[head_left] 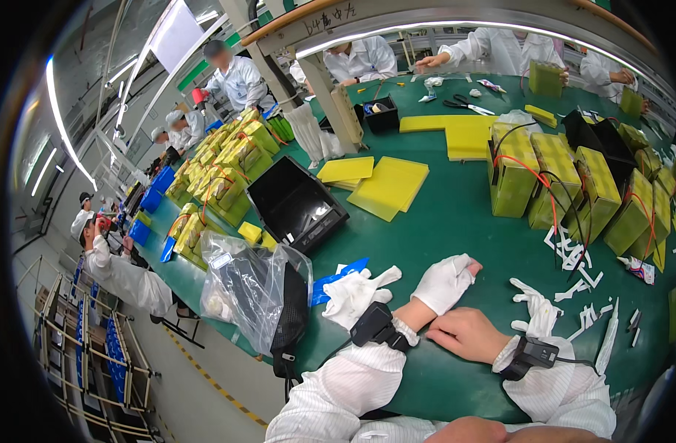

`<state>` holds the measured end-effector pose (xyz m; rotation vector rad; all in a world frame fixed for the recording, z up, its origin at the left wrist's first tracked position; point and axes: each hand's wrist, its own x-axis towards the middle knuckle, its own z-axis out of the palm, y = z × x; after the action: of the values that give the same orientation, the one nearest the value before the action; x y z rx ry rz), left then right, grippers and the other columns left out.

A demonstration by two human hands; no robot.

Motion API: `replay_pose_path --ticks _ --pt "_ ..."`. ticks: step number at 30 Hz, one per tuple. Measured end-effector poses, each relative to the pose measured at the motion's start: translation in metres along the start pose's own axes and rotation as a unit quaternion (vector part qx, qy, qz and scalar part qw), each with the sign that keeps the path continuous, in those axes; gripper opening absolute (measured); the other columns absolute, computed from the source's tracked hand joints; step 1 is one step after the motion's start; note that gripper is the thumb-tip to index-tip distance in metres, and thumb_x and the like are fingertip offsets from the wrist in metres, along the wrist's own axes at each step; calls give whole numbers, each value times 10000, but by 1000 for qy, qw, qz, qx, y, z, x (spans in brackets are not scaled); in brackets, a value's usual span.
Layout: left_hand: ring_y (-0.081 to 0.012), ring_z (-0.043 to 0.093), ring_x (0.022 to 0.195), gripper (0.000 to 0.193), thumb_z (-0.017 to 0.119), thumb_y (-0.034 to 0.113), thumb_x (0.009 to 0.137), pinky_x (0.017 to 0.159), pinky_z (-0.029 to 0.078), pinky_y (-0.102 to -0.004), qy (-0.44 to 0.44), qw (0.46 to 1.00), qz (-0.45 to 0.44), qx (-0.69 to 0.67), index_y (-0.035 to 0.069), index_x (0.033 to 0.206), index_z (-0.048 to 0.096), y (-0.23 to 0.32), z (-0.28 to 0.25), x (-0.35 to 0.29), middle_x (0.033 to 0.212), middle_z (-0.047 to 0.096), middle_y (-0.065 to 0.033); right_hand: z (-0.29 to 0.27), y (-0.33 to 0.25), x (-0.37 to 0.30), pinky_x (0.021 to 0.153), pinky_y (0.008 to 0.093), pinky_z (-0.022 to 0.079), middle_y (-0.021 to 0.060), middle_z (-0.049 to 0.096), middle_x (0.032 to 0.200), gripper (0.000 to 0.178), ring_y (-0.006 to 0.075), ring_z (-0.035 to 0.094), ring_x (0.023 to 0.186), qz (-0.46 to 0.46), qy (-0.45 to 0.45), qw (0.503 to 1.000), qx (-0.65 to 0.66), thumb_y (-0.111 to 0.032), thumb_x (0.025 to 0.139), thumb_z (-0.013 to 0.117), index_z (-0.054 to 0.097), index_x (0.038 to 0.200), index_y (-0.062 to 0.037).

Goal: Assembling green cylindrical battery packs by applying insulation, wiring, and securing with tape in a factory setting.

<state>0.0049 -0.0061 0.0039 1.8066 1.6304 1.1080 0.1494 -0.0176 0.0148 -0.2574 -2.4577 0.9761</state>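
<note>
My left hand (445, 284) wears a white glove that leaves bare fingertips showing. It is curled closed just above the green table, with nothing visible in it. My right hand (467, 334), bare, rests beside the left wrist with its fingers pointing left, loosely apart and holding nothing I can see. Both wrists carry black strapped devices, the left one (378, 325) and the right one (530, 356). A crumpled white glove (360, 295) lies left of my left hand. Another white glove (536, 308) lies right of my right hand.
Taped yellow battery packs (515, 173) with red and black wires stand at the right; more crowd the left. A black bin (294, 203), yellow sheets (390, 188), a clear plastic bag (242, 288), scissors (467, 104) and white strips (570, 251) lie about. People work across the table.
</note>
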Motion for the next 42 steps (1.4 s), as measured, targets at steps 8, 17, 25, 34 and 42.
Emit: replay_pose_path --ticks 8,17,25,34,42 --pt "-179 619 694 215 524 220 959 671 506 -301 3 1000 9 -22 53 1002 653 1 2 1 808 649 -92 -3 -1 -1 628 399 479 105 625 719 165 294 614 673 7 1 1000 9 -217 866 635 636 824 -58" --pt "-130 615 727 219 515 193 977 678 504 -266 -18 999 -22 -27 25 1018 649 -7 1 0 854 663 -67 0 -2 1 636 408 479 108 625 725 173 303 618 694 5 -2 1000 13 -220 874 627 625 817 -56" --pt "-118 612 742 230 512 191 987 683 502 -253 -17 995 -13 -93 13 1019 654 -7 7 2 884 671 -67 -1 1 -3 635 428 476 112 611 723 188 322 612 704 -4 13 1000 5 -243 896 604 609 834 -66" --pt "-105 588 702 304 486 278 992 672 484 -250 -15 998 -22 -64 34 1014 664 3 -1 0 799 653 -52 9 10 -5 664 391 490 87 625 781 174 293 609 726 -12 -5 1000 10 -229 905 602 627 886 -58" --pt "-179 631 710 228 501 210 968 666 500 -292 -18 997 -35 -65 51 988 663 4 -1 0 797 662 -84 9 9 -4 641 400 484 99 621 769 186 299 608 713 -28 17 999 22 -228 905 595 615 865 -47"
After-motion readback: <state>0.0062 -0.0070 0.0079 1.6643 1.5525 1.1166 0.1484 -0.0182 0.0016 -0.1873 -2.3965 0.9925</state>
